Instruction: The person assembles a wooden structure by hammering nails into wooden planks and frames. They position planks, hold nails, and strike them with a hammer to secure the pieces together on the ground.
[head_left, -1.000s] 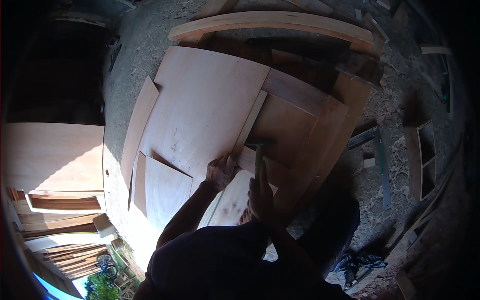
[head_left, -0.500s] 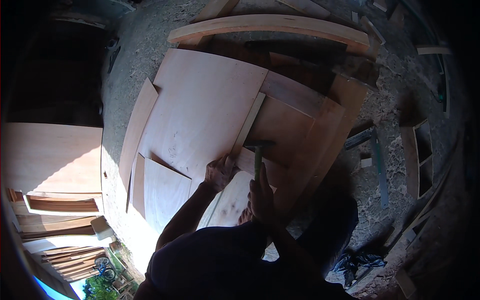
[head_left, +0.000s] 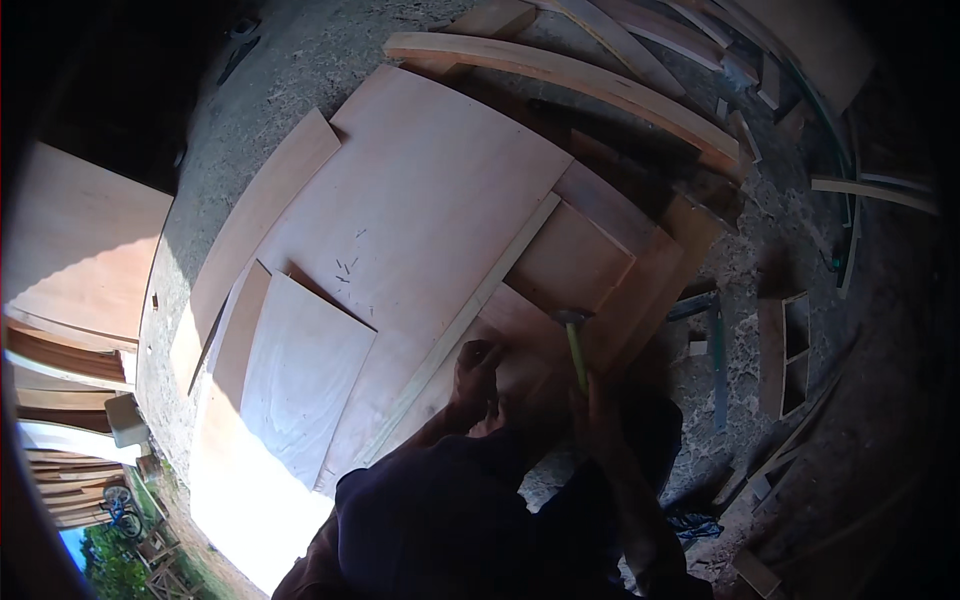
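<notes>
My right hand (head_left: 598, 400) is wrapped round the green handle of a hammer (head_left: 577, 358), whose dark head lies over the wooden frame at the right. My left hand (head_left: 474, 374) is closed, fingers curled, above the near part of the frame; anything in it is too dark to make out. Between my hands and the large plywood sheet (head_left: 420, 190) runs a pale narrow wooden strip (head_left: 500, 275). Several small dark nails (head_left: 346, 268) lie loose on the sheet. The frame's recessed panel (head_left: 570, 255) sits just beyond the hammer head.
A smaller plywood piece (head_left: 300, 370) lies on the sheet's left, beside a long board (head_left: 270, 200). A curved beam (head_left: 560, 68) and a dark handsaw (head_left: 620, 130) lie beyond. At right, a metal square (head_left: 720, 370) rests on rough concrete.
My left hand has left the strip's edge and drawn nearer to me. The hammer, in my right hand, has moved right and nearer. The whole view has turned and shifted.
</notes>
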